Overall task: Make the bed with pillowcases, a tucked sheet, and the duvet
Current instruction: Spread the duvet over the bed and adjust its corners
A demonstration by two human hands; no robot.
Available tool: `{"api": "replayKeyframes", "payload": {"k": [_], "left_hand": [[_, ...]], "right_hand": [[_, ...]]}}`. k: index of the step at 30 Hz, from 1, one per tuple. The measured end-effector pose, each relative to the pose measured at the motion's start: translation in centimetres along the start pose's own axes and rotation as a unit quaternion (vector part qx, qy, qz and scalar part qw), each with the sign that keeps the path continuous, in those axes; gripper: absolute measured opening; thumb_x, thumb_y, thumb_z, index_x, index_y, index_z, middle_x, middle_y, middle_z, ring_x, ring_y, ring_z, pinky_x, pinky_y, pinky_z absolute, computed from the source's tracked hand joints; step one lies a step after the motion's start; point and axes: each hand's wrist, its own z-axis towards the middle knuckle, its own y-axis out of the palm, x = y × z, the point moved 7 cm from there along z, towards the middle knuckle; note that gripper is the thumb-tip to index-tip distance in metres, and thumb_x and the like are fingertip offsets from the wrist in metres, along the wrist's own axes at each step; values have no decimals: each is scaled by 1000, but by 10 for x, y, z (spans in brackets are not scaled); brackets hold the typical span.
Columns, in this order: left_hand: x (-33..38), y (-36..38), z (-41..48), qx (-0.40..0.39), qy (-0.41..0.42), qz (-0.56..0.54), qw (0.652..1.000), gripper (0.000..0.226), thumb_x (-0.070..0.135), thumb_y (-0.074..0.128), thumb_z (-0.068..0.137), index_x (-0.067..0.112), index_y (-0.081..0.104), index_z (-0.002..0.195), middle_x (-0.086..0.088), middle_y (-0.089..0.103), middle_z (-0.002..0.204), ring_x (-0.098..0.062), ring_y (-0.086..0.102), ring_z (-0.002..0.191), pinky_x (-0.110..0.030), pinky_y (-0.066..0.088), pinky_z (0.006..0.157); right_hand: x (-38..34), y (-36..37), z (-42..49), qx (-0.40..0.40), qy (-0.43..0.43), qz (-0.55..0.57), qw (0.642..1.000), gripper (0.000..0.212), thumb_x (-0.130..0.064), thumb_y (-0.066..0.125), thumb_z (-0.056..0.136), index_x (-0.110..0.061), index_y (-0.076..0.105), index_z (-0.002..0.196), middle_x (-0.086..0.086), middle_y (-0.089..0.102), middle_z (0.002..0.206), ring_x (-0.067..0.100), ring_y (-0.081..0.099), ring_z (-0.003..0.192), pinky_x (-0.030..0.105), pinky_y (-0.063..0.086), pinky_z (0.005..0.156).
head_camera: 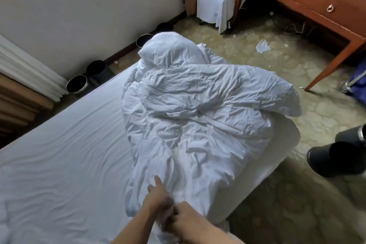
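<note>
At the duvet point(198, 115) edge, right hand point(190, 222) fingers clutch it; left hand point(158, 197) fingers blurred, cannot tell

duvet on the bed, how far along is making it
Done: the flat white sheet lies spread and fairly smooth. In hand: the crumpled white duvet sits heaped on one side; the left hand and right hand are at its near edge, grip blurred. Left: spreading the duvet; no cased pillows are clearly visible.
</note>
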Motion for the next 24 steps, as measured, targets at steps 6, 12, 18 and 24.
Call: {"api": "replayKeyframes", "payload": {"k": [6, 12, 18, 24], "left_hand": [[-105, 21, -14, 57, 35, -118, 991, 62, 13, 52, 86, 7, 27, 143, -18, 56, 131, -33, 57, 116, -38, 46, 99], [-201, 36, -36, 82, 56, -273, 957, 54, 12, 51, 76, 12, 46, 130, -13, 58, 127, -33, 57, 112, -38, 49, 94], [-267, 17, -72, 128, 31, -565, 815, 26, 11, 68, 86, 17, 58, 109, -6, 65, 106, -27, 60, 93, -31, 48, 80], [-325, -12, -55, 25, -31, -849, 527, 30, 0, 46, 52, 9, 57, 79, -11, 62, 93, -34, 60, 87, -57, 52, 90]], "right_hand": [[-77, -40, -46, -28, -290, -77, 953, 40, -16, 66, 38, -30, 49, 71, -11, 49, 67, 15, 35, 66, 27, 26, 63], [-129, -30, -68, -38, -235, -93, 967, 41, -7, 63, 44, -26, 46, 77, -9, 51, 72, 20, 47, 70, 31, 31, 63], [-180, -25, -90, -19, -158, -73, 985, 42, 2, 47, 71, -19, 59, 105, 1, 61, 102, 25, 48, 96, 34, 27, 75], [-229, -36, -94, 37, -182, 27, 982, 40, -1, 38, 64, -24, 53, 93, -4, 57, 94, 20, 44, 81, 36, 35, 69]]}}
